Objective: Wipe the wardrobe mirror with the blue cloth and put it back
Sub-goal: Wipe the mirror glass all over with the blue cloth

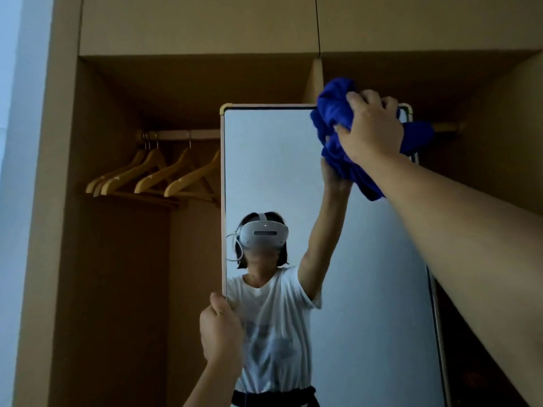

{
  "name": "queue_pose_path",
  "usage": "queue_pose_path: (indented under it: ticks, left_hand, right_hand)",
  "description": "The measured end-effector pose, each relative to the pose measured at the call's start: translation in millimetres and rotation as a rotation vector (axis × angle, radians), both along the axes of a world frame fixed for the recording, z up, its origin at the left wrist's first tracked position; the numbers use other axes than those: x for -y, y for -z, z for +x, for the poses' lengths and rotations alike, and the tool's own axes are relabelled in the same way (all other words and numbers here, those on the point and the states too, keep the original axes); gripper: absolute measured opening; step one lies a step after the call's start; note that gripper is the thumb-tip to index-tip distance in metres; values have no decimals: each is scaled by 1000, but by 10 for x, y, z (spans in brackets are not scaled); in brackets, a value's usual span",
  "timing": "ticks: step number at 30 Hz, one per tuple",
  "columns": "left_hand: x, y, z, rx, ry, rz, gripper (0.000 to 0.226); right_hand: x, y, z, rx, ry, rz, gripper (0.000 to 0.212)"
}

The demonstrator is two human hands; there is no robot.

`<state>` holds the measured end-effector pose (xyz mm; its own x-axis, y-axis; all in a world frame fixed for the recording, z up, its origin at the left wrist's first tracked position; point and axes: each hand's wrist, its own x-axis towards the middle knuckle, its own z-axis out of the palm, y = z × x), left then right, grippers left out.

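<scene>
A person's right hand (pixel 371 124) presses a bunched blue cloth (pixel 338 121) against the upper corner of a tall wardrobe mirror (pixel 367 289), at about 1 o'clock in the view, the fingers curled tight into the fabric. The cloth overlaps the mirror's top edge and its right side, with folds hanging below the wrist. At 7 o'clock, the left hand (pixel 220 330) clamps the mirror's pale frame on its left edge, thumb and fingers wrapped around it. The glass reflects the person in a white T-shirt and a white headset, arm raised to the cloth. The mirror stands in the open bay of a tan wooden wardrobe (pixel 117 259), its closed upper cabinets running across 12 o'clock. At 9 o'clock, 4 wooden hangers (pixel 152 177) hang close together on a rail (pixel 182 134), just beside the mirror's left edge.
</scene>
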<state>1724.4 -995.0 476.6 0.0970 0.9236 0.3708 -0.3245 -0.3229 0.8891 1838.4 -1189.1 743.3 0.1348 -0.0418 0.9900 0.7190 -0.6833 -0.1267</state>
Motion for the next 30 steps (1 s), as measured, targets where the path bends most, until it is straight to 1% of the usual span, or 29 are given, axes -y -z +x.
queue_pose_path:
  ticks: [6, 11, 15, 17, 19, 21, 24, 26, 28, 30]
  left_hand:
    - [-53, 16, 41, -5, -26, 10, 47]
    - [-79, 32, 54, -7, 14, 25, 45]
    - [-73, 41, 57, -1, 84, -2, 41]
    - [-64, 27, 50, -2, 75, -15, 38]
    - [-48, 9, 43, 0, 64, -26, 36]
    - [-29, -4, 39, 4, 64, -27, 34]
    - [-32, -10, 27, 17, 71, -23, 33]
    - [-23, -32, 18, 28, 77, -27, 36]
    - [-8, -51, 3, 38, 73, -51, 36]
    - [-9, -48, -11, 37, 74, -71, 36]
  right_hand:
    - [359, 317, 393, -261, -11, 185, 57]
    - [145, 931, 370, -281, -26, 216, 64]
    - [-63, 1562, 216, -153, -67, 128, 64]
    - [-166, 1852, 99, -47, -90, 5, 65]
    - [-226, 2002, 0, 62, -100, -163, 65]
    - [-235, 1879, -45, 119, -103, -241, 65]
    - [-288, 1438, -128, 57, -99, -176, 72]
    - [-345, 1186, -208, 16, -93, -132, 72]
    - [-415, 1151, -302, 21, -51, -159, 65]
    - [-471, 1375, -396, 62, -35, -239, 61]
